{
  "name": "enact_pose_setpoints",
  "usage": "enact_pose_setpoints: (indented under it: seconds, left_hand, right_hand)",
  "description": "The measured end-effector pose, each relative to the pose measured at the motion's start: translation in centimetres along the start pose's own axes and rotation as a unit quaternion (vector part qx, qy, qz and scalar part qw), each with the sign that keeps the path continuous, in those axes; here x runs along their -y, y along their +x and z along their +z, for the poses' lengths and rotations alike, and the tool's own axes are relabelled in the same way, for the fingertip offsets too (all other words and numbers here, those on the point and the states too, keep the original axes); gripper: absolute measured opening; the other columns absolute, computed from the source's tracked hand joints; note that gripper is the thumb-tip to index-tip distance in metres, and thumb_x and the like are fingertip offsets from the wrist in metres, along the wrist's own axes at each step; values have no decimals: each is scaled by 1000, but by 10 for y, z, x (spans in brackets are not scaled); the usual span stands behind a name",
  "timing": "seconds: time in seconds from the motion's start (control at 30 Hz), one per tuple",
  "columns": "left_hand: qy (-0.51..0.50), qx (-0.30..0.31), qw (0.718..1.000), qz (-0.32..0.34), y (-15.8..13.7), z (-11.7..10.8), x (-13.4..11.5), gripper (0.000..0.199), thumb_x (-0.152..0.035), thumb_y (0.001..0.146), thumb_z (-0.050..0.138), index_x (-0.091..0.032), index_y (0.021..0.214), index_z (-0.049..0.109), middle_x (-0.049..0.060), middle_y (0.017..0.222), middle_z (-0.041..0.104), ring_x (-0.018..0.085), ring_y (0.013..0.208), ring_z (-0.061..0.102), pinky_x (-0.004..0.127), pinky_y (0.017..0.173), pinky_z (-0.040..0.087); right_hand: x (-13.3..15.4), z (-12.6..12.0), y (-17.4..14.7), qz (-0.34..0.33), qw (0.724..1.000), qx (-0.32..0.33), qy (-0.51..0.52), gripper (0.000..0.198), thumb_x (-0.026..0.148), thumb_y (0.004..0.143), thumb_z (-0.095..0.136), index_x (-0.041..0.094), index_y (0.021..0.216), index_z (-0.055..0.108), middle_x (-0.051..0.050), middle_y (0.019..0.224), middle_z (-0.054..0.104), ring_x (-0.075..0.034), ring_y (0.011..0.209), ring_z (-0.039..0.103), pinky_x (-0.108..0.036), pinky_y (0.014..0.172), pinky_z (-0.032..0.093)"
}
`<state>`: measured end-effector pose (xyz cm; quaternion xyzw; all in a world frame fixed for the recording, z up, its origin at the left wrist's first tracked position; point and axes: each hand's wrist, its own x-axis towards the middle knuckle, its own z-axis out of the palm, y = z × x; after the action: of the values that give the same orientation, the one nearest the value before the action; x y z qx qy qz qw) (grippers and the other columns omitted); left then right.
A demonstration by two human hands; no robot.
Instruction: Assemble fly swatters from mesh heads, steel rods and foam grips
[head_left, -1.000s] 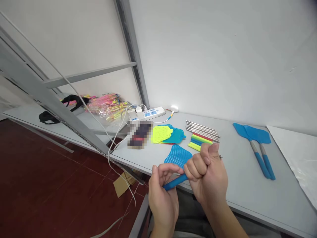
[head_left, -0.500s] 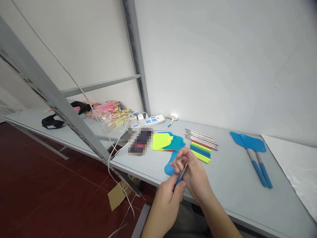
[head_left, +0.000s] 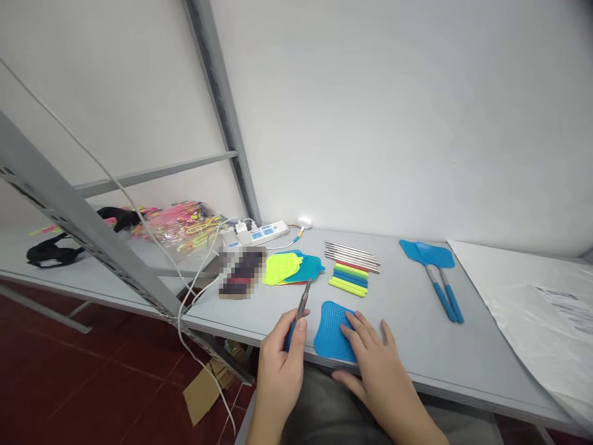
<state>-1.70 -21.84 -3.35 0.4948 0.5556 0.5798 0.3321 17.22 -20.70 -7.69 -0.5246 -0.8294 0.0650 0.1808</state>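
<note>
My left hand [head_left: 281,364] grips a blue handle with a thin metal rod [head_left: 302,301] pointing up and away. My right hand [head_left: 370,358] rests flat, fingers spread, on a blue mesh swatter head [head_left: 331,330] lying at the near edge of the grey table [head_left: 407,334]. Behind it lie a stack of yellow and blue mesh heads [head_left: 290,267], a row of coloured handles [head_left: 349,279] and several metal rods [head_left: 352,252]. Two finished blue swatters [head_left: 435,275] lie to the right.
A white power strip [head_left: 259,232] with cables sits at the back by the grey shelf upright. A blurred dark object [head_left: 241,279] lies left of the mesh heads. White sheets [head_left: 532,296] cover the table's right end. Bags of colourful items [head_left: 180,219] sit at the far left.
The two hands held rod and mesh head together; now they are apart. My right hand has laid the blue head flat on the table, my left keeps the handle and rod.
</note>
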Motion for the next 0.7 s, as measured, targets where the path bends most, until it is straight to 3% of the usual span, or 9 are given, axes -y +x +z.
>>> enact_pose_setpoints:
  seconds: [0.13, 0.2, 0.23, 0.3, 0.33, 0.37, 0.53, 0.6, 0.7]
  left_hand:
    - [78, 63, 994, 42, 2, 10, 2, 30, -38, 91, 55, -25, 115, 68, 6, 111, 69, 25, 107, 60, 28, 89, 43]
    - [103, 102, 987, 66, 7, 25, 2, 30, -37, 92, 53, -26, 116, 67, 5, 109, 70, 24, 102, 62, 28, 85, 44]
    - [119, 129, 981, 84, 11, 36, 1, 29, -36, 92, 53, -27, 116, 67, 5, 106, 70, 24, 98, 63, 28, 83, 45]
    - [159, 187, 961, 132, 18, 62, -1, 27, -35, 92, 53, -29, 114, 68, 4, 99, 71, 23, 90, 65, 28, 78, 45]
    - [178, 214, 947, 159, 21, 76, -2, 26, -34, 92, 53, -29, 112, 69, 4, 95, 71, 23, 87, 65, 28, 76, 45]
    - [194, 238, 933, 187, 23, 90, -3, 26, -34, 92, 53, -30, 111, 69, 5, 92, 71, 23, 85, 65, 28, 75, 45]
    - [255, 307, 874, 275, 27, 130, 8, 29, -34, 95, 46, -27, 114, 66, 7, 88, 66, 23, 81, 61, 31, 71, 44]
    - [294, 310, 857, 289, 28, 133, 15, 29, -34, 96, 44, -26, 115, 65, 6, 87, 64, 22, 78, 59, 32, 70, 43]
    - [335, 307, 837, 304, 30, 131, 22, 29, -34, 97, 43, -26, 115, 63, 5, 87, 63, 21, 75, 56, 32, 69, 40]
  right_hand:
    - [-23, -8, -35, 29, 983, -111, 143, 30, 18, 78, 53, 24, 105, 65, -9, 124, 63, -31, 120, 54, -61, 109, 21]
    - [-33, -14, -47, 158, 925, -238, 250, 23, 25, 81, 54, 23, 101, 65, -10, 111, 69, -30, 108, 60, -54, 103, 35]
    - [-38, -19, -50, 260, 865, -311, 295, 20, 32, 83, 56, 22, 97, 65, -10, 102, 71, -30, 100, 63, -49, 93, 43]
    - [-51, -31, -49, 417, 700, -427, 393, 24, 44, 82, 60, 21, 84, 63, -8, 78, 69, -26, 76, 63, -39, 68, 49]
    - [-57, -38, -46, 445, 628, -461, 441, 26, 47, 81, 61, 22, 78, 60, -4, 67, 63, -22, 63, 59, -34, 57, 46]
    - [-65, -45, -42, 413, 576, -478, 519, 27, 48, 82, 61, 22, 75, 56, 0, 62, 58, -18, 53, 53, -31, 50, 42]
    - [-92, -64, -20, 284, 485, -493, 664, 30, 38, 81, 67, 23, 72, 43, 12, 55, 34, -5, 39, 25, -20, 37, 25]
    - [-94, -62, -16, 272, 484, -489, 673, 26, 35, 81, 69, 23, 77, 46, 12, 56, 36, -4, 39, 26, -20, 38, 28]
    - [-93, -54, -16, 280, 513, -472, 660, 28, 40, 80, 69, 22, 78, 48, 12, 55, 39, -4, 38, 28, -20, 39, 33]
